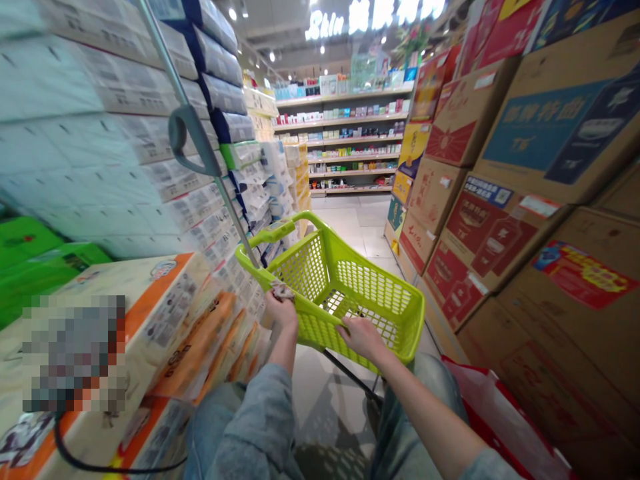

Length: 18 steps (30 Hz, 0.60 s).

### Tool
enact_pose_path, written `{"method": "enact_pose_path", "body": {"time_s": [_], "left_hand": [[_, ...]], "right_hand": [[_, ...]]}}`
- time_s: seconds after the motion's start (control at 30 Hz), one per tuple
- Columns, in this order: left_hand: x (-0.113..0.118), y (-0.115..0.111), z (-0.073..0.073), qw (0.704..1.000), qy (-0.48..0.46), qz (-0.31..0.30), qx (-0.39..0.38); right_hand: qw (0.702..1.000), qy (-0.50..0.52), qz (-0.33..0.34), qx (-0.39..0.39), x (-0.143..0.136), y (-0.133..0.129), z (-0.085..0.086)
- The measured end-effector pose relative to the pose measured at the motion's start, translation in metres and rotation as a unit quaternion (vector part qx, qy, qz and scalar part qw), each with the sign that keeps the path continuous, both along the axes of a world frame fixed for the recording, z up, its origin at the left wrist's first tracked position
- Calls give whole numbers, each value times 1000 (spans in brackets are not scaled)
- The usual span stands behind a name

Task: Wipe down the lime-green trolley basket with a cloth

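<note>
A lime-green plastic shopping basket [377, 283] with perforated sides stands on wheels in front of my knees, with nothing in it that I can make out. My left hand [283, 312] is closed on a crumpled greyish-pink cloth [282, 290], pressing it to the basket's near rim at the left. Further right along that rim, my right hand [363, 339] grips the edge, fingers curled over it. A grey metal pole [231, 208] with a grey loop grip [193, 141] slants up from the basket's left end.
Stacked tissue packs [150, 133] wall the left side, with lower packs [170, 313] near my left knee. A pixelated item with a black cable [100, 469] lies on these. Cardboard boxes [530, 233] rise at right above a red bag [505, 420]. Shelves [345, 123] close the tiled aisle [367, 230].
</note>
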State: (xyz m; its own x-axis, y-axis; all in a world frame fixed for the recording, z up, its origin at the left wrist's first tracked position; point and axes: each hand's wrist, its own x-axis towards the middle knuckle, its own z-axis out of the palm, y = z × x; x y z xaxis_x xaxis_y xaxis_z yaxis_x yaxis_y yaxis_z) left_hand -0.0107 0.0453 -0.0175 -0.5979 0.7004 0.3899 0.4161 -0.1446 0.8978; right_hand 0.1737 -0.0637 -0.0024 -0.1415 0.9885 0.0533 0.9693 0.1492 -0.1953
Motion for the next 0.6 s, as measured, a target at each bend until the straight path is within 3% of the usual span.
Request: {"method": "enact_pose_path", "body": {"time_s": [0.13,0.33,0.4,0.5,0.6], "left_hand": [[0,1,-4,999,-32,31,-5],[27,-32,-42,999,-37,-13,-20],[19,-26,-45,999,-49,-7,-20],[-8,-1,-37,997,-65,37,-23],[-31,18,-31,997,-54,43,-21]], "right_hand": [[1000,14,4,2,-7,1,0],[1000,8,9,10,-11,3,-3],[1000,4,12,12,-10,3,-4],[1000,3,16,18,-10,0,-5],[1000,8,15,22,-14,-2,-5]]}}
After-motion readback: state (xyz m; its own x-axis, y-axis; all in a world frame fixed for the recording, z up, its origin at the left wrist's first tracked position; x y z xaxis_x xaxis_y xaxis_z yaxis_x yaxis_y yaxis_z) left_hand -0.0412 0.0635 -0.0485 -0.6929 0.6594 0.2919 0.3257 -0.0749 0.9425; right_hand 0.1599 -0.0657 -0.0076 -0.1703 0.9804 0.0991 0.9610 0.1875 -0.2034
